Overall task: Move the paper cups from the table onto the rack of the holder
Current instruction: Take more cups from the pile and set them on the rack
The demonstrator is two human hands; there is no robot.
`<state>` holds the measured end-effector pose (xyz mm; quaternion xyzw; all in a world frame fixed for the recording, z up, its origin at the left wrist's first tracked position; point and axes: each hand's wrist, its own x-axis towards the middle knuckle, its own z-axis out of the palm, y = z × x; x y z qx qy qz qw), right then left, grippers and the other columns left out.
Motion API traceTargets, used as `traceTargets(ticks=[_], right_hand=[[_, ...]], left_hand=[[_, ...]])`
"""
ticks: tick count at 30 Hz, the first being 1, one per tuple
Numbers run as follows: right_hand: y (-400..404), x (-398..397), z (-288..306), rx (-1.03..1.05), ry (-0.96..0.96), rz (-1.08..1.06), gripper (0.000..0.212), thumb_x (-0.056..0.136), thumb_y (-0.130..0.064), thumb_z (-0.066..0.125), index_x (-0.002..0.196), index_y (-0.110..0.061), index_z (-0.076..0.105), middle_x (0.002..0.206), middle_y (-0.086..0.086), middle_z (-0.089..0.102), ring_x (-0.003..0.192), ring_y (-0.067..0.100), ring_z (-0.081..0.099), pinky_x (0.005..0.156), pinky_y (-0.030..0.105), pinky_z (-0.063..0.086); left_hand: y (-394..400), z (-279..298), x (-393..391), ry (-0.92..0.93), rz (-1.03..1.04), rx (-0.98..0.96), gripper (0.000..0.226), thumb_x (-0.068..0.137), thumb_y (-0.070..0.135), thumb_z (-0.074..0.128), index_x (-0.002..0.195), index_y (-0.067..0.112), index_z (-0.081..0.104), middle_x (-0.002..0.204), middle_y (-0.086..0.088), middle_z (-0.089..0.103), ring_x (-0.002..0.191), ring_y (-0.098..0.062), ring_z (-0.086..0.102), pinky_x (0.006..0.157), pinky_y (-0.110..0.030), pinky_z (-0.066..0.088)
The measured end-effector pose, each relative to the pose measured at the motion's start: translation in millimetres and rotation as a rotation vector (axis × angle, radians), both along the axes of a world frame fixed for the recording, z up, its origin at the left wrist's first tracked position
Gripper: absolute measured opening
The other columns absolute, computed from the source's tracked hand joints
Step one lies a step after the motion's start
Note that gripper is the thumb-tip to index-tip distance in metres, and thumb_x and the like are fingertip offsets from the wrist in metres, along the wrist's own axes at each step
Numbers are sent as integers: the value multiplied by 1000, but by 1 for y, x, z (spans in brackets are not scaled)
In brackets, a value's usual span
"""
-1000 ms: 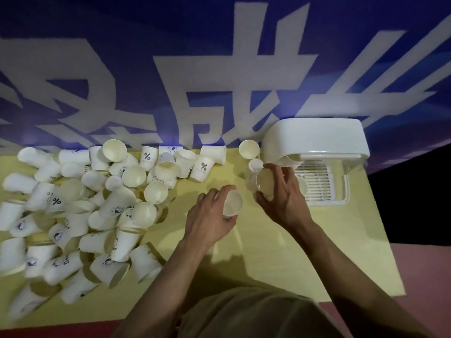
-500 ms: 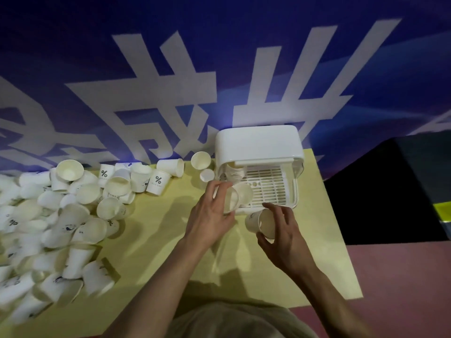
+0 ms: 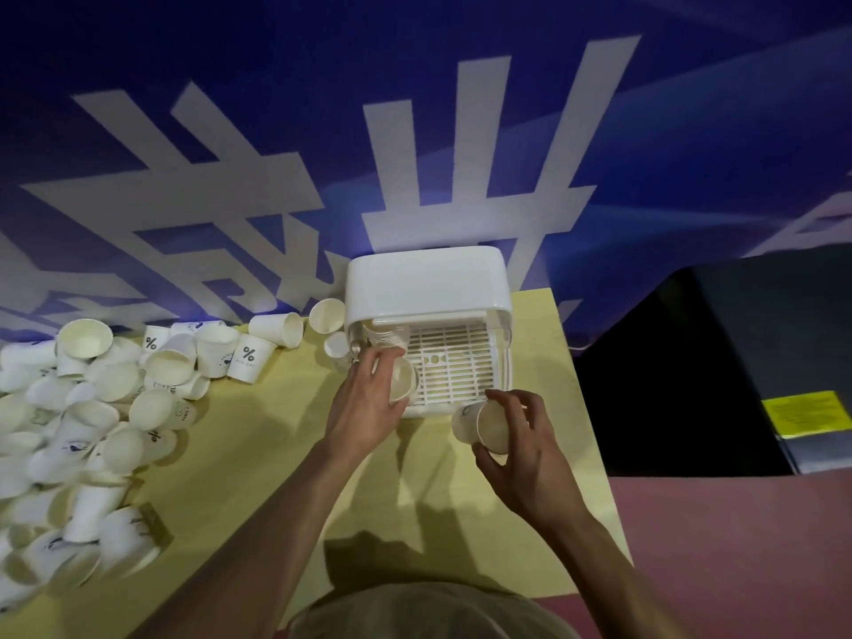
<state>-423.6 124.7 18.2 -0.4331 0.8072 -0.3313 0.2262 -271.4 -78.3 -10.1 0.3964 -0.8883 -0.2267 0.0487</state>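
Note:
A white holder (image 3: pixel 426 288) with a slotted rack (image 3: pixel 454 362) stands at the far side of the yellow table (image 3: pixel 258 435). My left hand (image 3: pixel 364 403) grips a white paper cup (image 3: pixel 403 380) at the rack's left front corner, its mouth turned toward me. My right hand (image 3: pixel 521 445) holds another paper cup (image 3: pixel 484 426) on its side just in front of the rack's front edge. A cup (image 3: pixel 385 336) seems to sit at the rack's back left under the lid.
A large heap of paper cups (image 3: pixel 92 408) covers the table's left side, and a few loose cups (image 3: pixel 327 315) lie beside the holder's left wall. A blue banner with white characters hangs behind. The table's right edge drops to a dark floor.
My left hand has carried its cup onto the rack's left front corner. My right hand and its cup stay in front of the rack. The view has swung right.

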Motion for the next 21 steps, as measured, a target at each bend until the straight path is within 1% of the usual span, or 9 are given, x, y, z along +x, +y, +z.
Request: traceTargets(ticks=[4,7,11,15,17,19,21], right_hand=[[0,-17,-5,13,-1,-7,63,87,-26,76,142,-29,45,140,-4,39,115,20,57,76,37,62],[-1,-30,-10,29,-5,-6,64,87,-26,77,143,-28,46,141,-2,40,116,21,57,77,38,62],[-6,-43,-15,50,3,-4,64,87,-27,76,143,-29,45,142,-1,39,116,23,57,76,38,62],[-16,-51,-15,51,4,16,64,87,-25,76,143,-28,46,140,-1,40,117,25,57,78,41,61],[-25,-52,-11,48,16,37,63,88,-27,75,144,-28,45,141,-1,39,118,25,56,80,45,61],[-38,-49,-5,36,32,73,63,90,-29,75,144,-30,44,142,-2,39,120,25,55,82,44,61],[-53,-43,0,7,50,131,63,90,-30,74,145,-30,43,143,-2,38,122,24,54,84,43,60]], left_hand=[[1,-17,-6,-95,17,12,74,77,31,85,141,21,49,136,-2,48,120,-29,55,93,-42,52],[1,-29,-9,-171,22,37,78,83,36,80,149,21,43,145,-5,42,127,-31,50,100,-45,49],[-4,-38,-13,-197,47,109,80,88,34,77,155,23,36,152,-7,34,135,-29,45,106,-42,46],[-7,-41,-12,-217,55,142,84,87,36,77,158,25,32,153,-8,34,135,-30,45,109,-42,43],[-6,-38,-9,-206,59,128,85,87,36,78,158,27,31,152,-7,34,132,-32,46,107,-43,44],[-5,-34,-5,-168,91,119,84,86,35,78,156,29,33,151,-5,36,128,-32,47,103,-44,46],[-3,-27,3,-111,134,124,77,87,37,77,153,31,37,148,-2,39,126,-30,48,99,-45,49]])
